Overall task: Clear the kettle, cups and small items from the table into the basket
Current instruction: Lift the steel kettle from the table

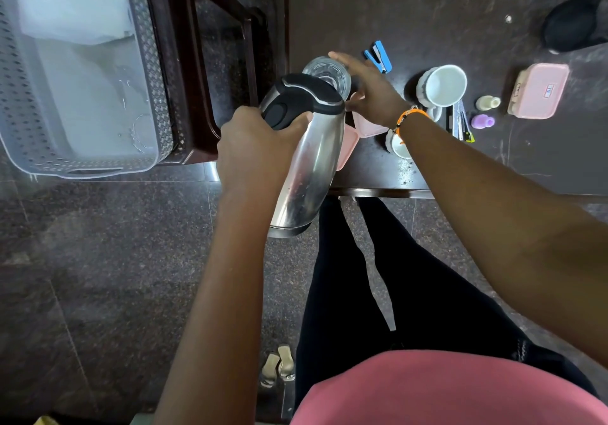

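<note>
Seen from above, the left hand [260,148] grips the steel kettle [306,158] by its black handle, lifted clear beside the worktop [427,13]; rigid, probably weighty, while the right hand [368,89], fingers straight, touches a fragile glass [325,74].

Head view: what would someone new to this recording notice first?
The steel kettle, gripped by its black handle in the left hand, is lifted and tilted at the table's near left corner. Just behind it, the right hand reaches to a clear drinking glass. At far left the grey basket sits on a dark stool, while a white cup and blue stapler wait on the table.
</note>
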The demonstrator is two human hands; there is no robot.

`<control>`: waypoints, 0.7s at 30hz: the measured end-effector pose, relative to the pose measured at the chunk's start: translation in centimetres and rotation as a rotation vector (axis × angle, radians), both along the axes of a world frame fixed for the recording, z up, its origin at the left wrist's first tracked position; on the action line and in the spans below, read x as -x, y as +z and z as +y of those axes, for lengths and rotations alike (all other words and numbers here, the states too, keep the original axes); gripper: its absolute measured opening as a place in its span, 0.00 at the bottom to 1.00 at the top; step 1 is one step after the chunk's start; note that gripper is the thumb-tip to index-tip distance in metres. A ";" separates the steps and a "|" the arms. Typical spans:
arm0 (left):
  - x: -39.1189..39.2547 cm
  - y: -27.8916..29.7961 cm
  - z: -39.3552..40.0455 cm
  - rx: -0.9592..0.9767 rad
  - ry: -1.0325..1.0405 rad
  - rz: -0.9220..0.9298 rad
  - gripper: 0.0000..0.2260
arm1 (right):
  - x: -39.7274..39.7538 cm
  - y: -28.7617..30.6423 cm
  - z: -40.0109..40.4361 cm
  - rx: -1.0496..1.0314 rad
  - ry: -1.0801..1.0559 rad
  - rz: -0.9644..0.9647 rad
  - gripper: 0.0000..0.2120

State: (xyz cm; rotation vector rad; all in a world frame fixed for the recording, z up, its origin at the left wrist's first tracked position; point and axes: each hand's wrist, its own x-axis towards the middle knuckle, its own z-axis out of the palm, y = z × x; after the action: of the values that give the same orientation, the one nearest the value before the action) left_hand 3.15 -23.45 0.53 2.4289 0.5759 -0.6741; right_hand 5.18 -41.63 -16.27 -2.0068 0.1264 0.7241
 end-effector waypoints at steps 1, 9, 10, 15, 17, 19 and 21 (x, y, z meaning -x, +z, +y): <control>0.1 0.0 0.1 0.001 0.000 -0.003 0.21 | 0.0 0.0 0.0 0.000 0.004 -0.006 0.38; 1.7 -0.6 1.1 0.081 0.017 -0.052 0.21 | 0.0 -0.8 -0.1 0.010 0.028 -0.033 0.40; 2.1 -0.8 1.2 0.095 0.008 -0.060 0.21 | -0.1 -0.9 -0.1 -0.004 0.024 -0.025 0.40; 3.7 -1.6 1.6 0.154 0.012 -0.094 0.22 | -0.1 -1.3 -0.2 -0.015 0.014 -0.001 0.39; 4.4 -1.9 1.8 0.180 0.028 -0.097 0.22 | -0.1 -1.2 -0.1 -0.006 0.015 -0.015 0.39; 5.0 -2.0 2.0 0.196 0.053 -0.111 0.22 | -0.2 -1.1 -0.1 0.012 0.017 -0.019 0.39; 5.5 -2.0 2.3 0.230 0.084 -0.138 0.23 | -0.2 -0.9 -0.1 0.044 0.031 -0.030 0.39</control>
State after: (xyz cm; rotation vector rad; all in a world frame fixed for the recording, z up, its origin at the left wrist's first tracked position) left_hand -2.40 -21.13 -1.52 2.2041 0.5111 -0.5034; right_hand 5.40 -41.70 -17.20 -2.0649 0.0942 0.7162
